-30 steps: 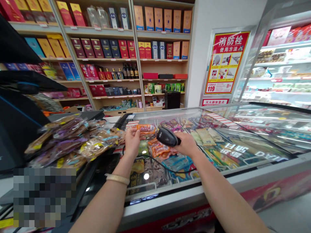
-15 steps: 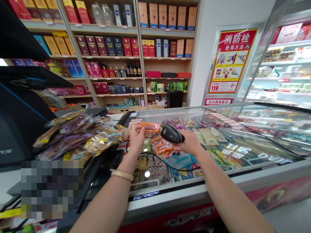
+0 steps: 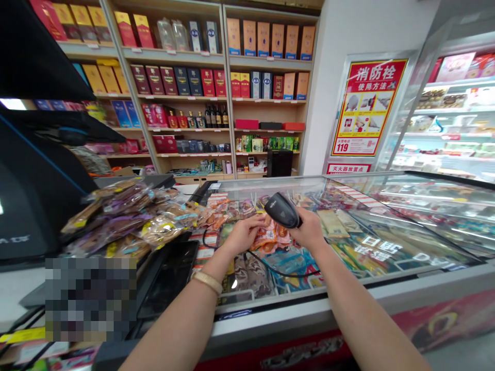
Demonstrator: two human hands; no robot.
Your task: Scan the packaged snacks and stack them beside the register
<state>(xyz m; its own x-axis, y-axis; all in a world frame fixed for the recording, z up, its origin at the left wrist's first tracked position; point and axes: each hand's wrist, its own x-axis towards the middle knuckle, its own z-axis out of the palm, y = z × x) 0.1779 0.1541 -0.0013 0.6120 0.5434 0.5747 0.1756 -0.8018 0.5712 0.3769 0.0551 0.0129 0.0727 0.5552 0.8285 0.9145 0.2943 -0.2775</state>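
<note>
My right hand (image 3: 308, 226) is wrapped round the handle of a black barcode scanner (image 3: 282, 210), whose head points left above the glass-topped freezer. My left hand (image 3: 246, 234) reaches over orange snack packets (image 3: 270, 236) on the glass, just below and left of the scanner. Its fingertips touch the packets, but whether they grip one is unclear. More orange packets (image 3: 216, 216) lie left of that hand. The scanner's black cable (image 3: 286, 274) curves across the glass under both wrists.
A heap of bagged brown snacks (image 3: 131, 216) lies at the left, beside a dark monitor (image 3: 34, 190). The freezer's front rim (image 3: 286, 304) runs below my forearms. Shelves with boxes and bottles (image 3: 209, 74) stand behind. A lit refrigerated cabinet (image 3: 452, 123) is at the right.
My left hand has left the orange packet at the left and moved right to the packets near the scanner. The scanner has risen slightly and shifted right with my right hand.
</note>
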